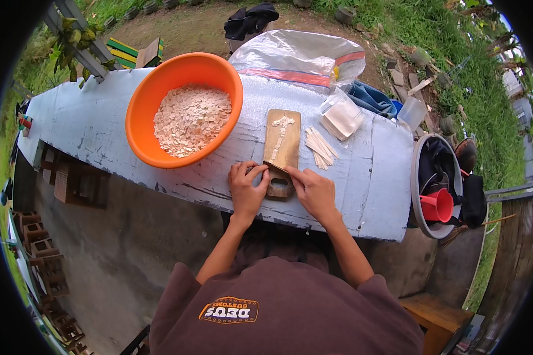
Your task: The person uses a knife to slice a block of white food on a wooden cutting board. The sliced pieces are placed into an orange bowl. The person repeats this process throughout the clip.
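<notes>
A small wooden board point(285, 144) with a slot in its near end lies lengthwise before me. Pale, small cut squares point(282, 133) form a line along it, bunched at the far end. Across the board's near part runs a thin, dark-edged strip point(276, 166), perhaps a blade. My left hand point(248, 186) pinches its left end with thumb and fingertips, and my right hand point(313, 191) holds the other end. Several pale flat strips point(321, 147) lie fanned out right of the board. Beyond them rests a clear plastic packet point(341, 115) of flat pale pieces.
An orange basin point(184, 162) holding many pale chips stands at the left on the metal-topped table point(93, 128). A large clear plastic bag point(293, 55) and blue cloth point(369, 98) lie along the far edge. A grey bucket point(416, 177) with a red scoop point(436, 205) stands right.
</notes>
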Tool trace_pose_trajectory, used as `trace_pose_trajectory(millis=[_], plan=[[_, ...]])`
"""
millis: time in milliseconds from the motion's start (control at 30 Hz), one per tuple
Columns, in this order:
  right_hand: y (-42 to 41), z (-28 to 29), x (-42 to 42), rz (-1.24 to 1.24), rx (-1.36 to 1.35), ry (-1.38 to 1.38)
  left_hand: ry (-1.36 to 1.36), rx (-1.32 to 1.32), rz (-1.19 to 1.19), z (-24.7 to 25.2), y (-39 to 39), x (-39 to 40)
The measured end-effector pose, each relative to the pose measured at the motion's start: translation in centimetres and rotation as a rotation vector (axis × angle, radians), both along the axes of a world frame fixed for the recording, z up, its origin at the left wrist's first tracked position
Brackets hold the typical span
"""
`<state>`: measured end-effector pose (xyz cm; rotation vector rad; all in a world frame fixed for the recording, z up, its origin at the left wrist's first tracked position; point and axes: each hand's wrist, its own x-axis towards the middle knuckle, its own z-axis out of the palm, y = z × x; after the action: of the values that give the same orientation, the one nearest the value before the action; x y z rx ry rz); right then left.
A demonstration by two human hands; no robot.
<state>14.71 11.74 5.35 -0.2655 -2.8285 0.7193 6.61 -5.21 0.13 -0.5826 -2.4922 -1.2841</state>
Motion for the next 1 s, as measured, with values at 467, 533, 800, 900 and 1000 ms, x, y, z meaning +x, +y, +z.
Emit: trace_pose_trajectory(millis=[467,533,800,900,1000], plan=[[1.0,0.8,0.6,0.047,-0.098,-0.006,-0.069,0.318,0.053,0.3,-0.8,-0.4],[1.3,0.3,0.2,0.063,-0.077,0.012,-0.082,0.284,0.028,0.4,-1.0,-0.7],[4.2,-0.3,-3.8,0.019,-0.060,0.074,-0.088,0.171,-0.048,1.1,0.3,-2.4],[5.2,-0.3,-5.3,-0.004,-0.103,0.072,-0.092,0.148,-0.077,1.2,0.9,-3.1],[6.0,-0.2,-6.6,-0.043,-0.181,0.021,-0.096,0.125,-0.100,1.4,1.5,-3.6]])
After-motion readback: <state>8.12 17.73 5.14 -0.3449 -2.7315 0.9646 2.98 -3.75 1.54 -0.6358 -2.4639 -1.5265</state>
